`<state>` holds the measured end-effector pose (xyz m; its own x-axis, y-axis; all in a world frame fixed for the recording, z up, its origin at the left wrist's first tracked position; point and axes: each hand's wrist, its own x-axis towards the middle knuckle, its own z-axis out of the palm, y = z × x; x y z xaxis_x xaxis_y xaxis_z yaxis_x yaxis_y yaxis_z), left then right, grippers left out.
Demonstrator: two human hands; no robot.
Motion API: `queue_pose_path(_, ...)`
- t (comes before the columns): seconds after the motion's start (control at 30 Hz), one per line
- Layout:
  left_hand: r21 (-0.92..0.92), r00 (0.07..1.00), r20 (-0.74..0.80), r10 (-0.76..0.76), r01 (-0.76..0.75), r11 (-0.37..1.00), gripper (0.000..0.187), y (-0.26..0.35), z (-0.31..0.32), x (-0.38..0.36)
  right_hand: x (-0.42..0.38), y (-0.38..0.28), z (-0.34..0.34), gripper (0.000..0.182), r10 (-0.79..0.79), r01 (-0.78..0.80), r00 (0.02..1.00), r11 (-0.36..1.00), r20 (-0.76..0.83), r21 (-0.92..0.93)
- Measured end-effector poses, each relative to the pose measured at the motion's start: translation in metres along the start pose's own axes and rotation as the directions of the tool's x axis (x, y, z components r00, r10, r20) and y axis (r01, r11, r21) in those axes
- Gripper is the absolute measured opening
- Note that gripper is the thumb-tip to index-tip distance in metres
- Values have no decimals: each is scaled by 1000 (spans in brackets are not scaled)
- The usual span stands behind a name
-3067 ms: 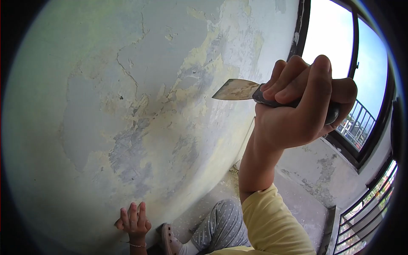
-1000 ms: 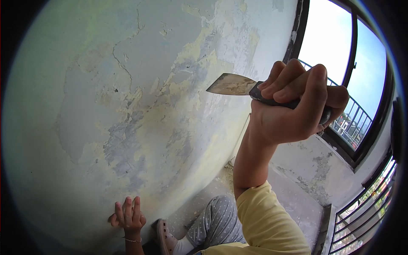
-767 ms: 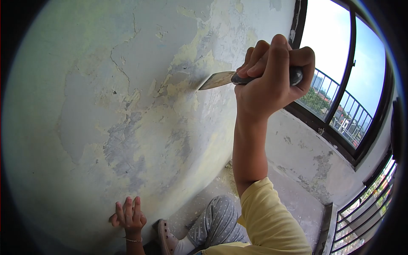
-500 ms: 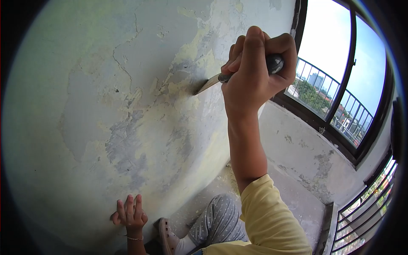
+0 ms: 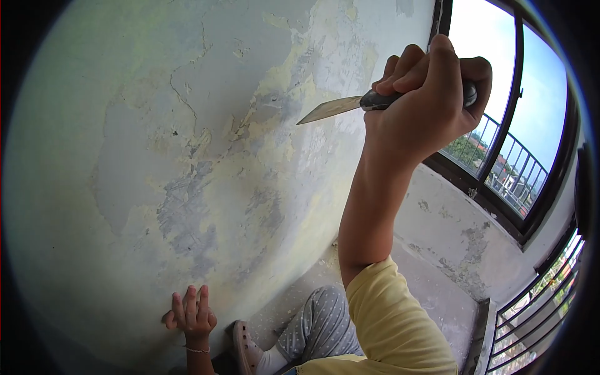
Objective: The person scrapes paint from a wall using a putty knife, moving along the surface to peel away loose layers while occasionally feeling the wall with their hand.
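My right hand (image 5: pixel 431 87) is closed round the dark handle of a putty knife (image 5: pixel 331 110), whose metal blade points left. The blade stands off the wall (image 5: pixel 137 169), as far as I can see. Paint on this wall is peeling, with bare grey patches, cream areas and a long crack. Low on the left, my left hand (image 5: pixel 192 312) rests against the wall with its fingers spread, holding nothing.
A dark-framed window (image 5: pixel 484 169) is at the upper right, with a railing beyond it. Below it, the low wall (image 5: pixel 450 219) is flaking. Barred metalwork (image 5: pixel 537 306) stands at the lower right. My bent leg (image 5: pixel 319 325) and a clog (image 5: pixel 247 350) are above the speckled floor (image 5: pixel 265 309).
My right hand has moved right with the putty knife, and the blade has come away from the wall. The left hand stays in place.
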<state>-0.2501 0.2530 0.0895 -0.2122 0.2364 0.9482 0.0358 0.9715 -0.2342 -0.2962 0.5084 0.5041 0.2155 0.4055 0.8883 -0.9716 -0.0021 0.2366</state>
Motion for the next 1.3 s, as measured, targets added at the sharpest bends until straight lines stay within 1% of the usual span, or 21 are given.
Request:
queue_pose_path(0.07,0,1000,-7,1,-1,1000,45,0,-1,1,-9,40,-4,28,46,-53,998,979,-44,-195)
queue_pose_path(0.1,-8,1000,-1,8,-8,1000,45,1,-4,-2,-10,43,-10,27,97,-109,993,974,-68,-199)
queue_pose_path(0.13,13,1000,-7,-9,9,1000,43,2,-1,0,-7,47,-8,27,91,-102,994,976,-68,-195)
queue_pose_path(0.2,22,1000,-5,-21,21,1000,41,2,-1,-1,-4,55,-11,26,46,-28,998,947,49,-319)
queue_pose_path(0.23,27,1000,4,-17,17,999,41,1,-1,-3,4,53,-10,24,-10,27,998,960,60,-279)
queue_pose_path(0.27,35,1000,14,-17,17,999,42,1,-1,-4,6,28,-3,23,64,-57,997,987,48,-149)
queue_pose_path(0.33,25,1000,17,-10,10,1000,43,1,-3,-1,19,0,-3,26,59,-73,994,987,-96,-145)
queue_pose_path(0.37,9,1000,16,6,-6,1000,45,0,-4,1,21,10,-11,27,75,-88,989,991,-128,-103)
queue_pose_path(0.4,5,1000,21,13,-14,1000,45,0,-5,0,14,35,-13,26,129,-158,973,978,-192,-139)
queue_pose_path(0.47,11,1000,2,0,0,1000,45,1,-1,0,-18,103,-24,27,197,-214,976,829,-88,-517)
queue_pose_path(0.57,-3,1000,-18,-2,2,1000,44,1,-1,2,-13,82,-39,27,247,-277,961,849,-127,-451)
queue_pose_path(0.6,3,1000,-17,-6,6,1000,44,1,-1,2,-3,49,-29,30,296,-342,934,902,-199,-265)
queue_pose_path(0.7,8,1000,-7,22,-22,1000,43,-1,-2,1,21,28,-36,29,214,-275,935,941,-282,-197)
queue_pose_path(0.77,-3,1000,-20,13,-13,1000,43,0,-1,0,30,33,-38,29,213,-302,864,945,-457,-130)
queue_pose_path(0.87,2,1000,-15,1,-1,1000,43,1,2,-4,14,78,-36,15,234,-310,933,910,-274,-277)
queue_pose_path(0.9,3,1000,-17,2,-2,1000,43,1,3,-3,15,80,-36,15,233,-308,933,910,-274,-276)
queue_pose_path(0.97,10,1000,-16,8,-8,1000,43,0,1,-2,16,75,-34,16,197,-250,964,906,-181,-342)
queue_pose_path(1.0,10,1000,-13,9,-9,1000,43,0,-1,-3,19,68,-35,16,199,-252,963,905,-182,-343)
queue_pose_path(1.1,9,1000,-12,11,-11,1000,43,0,-1,0,34,37,-32,20,146,-231,904,957,-402,-173)
queue_pose_path(1.2,-4,1000,-13,16,-16,1000,43,0,-3,-3,19,75,-35,20,172,-254,925,943,-339,-214)
queue_pose_path(1.3,-1,1000,-9,-3,3,1000,43,0,-1,-1,26,66,-32,20,187,-252,941,943,-281,-215)
